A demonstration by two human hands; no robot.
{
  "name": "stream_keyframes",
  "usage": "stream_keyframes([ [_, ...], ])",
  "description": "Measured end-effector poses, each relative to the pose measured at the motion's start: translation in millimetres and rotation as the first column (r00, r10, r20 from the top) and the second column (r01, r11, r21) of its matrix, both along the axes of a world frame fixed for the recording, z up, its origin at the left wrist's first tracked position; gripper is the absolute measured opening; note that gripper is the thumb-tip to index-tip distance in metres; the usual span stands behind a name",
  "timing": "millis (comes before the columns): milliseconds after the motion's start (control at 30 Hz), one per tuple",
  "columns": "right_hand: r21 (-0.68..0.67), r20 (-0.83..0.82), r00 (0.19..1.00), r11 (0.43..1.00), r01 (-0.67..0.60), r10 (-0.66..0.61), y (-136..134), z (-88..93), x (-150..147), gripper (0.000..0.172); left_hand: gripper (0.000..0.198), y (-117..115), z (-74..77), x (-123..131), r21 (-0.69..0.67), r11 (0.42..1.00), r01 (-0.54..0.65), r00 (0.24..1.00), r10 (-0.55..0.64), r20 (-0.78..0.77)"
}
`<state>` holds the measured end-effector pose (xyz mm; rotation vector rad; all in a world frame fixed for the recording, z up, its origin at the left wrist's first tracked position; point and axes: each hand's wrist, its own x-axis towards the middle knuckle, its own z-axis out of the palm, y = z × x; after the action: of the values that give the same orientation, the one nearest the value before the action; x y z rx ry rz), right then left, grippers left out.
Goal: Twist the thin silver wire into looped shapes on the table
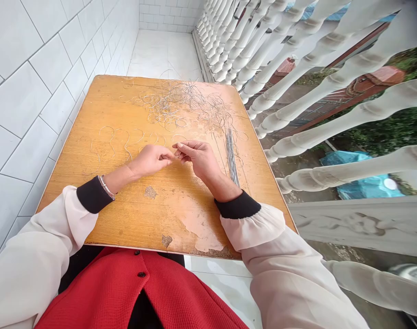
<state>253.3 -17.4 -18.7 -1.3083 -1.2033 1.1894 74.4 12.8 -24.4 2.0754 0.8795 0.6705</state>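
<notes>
Fingers (168,157) of left hand (150,160) and right hand (199,159) pinch a wire (174,155) (barely visible).

- Your sleeves (40,256) are cream, gathered into black cuffs (92,195).
- A thin bracelet (106,187) sits behind your left hand (150,160).
- Your red top (126,292) has black buttons (141,274).
</notes>
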Motion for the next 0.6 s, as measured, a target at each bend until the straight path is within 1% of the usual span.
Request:
stream_keyframes([
  [67,0.007,-0.021,0.999,0.999,0.040,-0.040,0.1,-0.3,-0.6,0.032,0.014,-0.6,0.2,0.1,0.005,1.000,-0.015,1.000,0.015,-0.004],
  [167,-0.013,-0.052,0.997,0.998,0.062,-0.062,-0.1,0.4,-1.5,0.032,0.012,-1.9,1.5,-0.5,0.069,0.997,-0.020,1.000,0.021,-0.015],
  [333,-0.034,-0.021,0.997,0.997,0.069,-0.070,-1.8,3.2,-4.1,0.031,0.012,-2.9,5.1,-2.3,0.133,0.990,0.055,0.998,-0.052,-0.026],
  [433,-0.034,0.000,0.997,0.996,0.078,-0.078,-1.9,2.7,-4.7,0.031,0.012,-3.4,6.0,-3.1,0.132,0.989,0.068,0.997,-0.062,-0.046],
  [600,-0.036,0.026,0.995,0.994,0.102,-0.101,1.5,-2.1,-1.2,0.032,0.011,-6.7,5.1,-2.2,0.065,0.996,0.059,0.997,-0.054,-0.062],
])
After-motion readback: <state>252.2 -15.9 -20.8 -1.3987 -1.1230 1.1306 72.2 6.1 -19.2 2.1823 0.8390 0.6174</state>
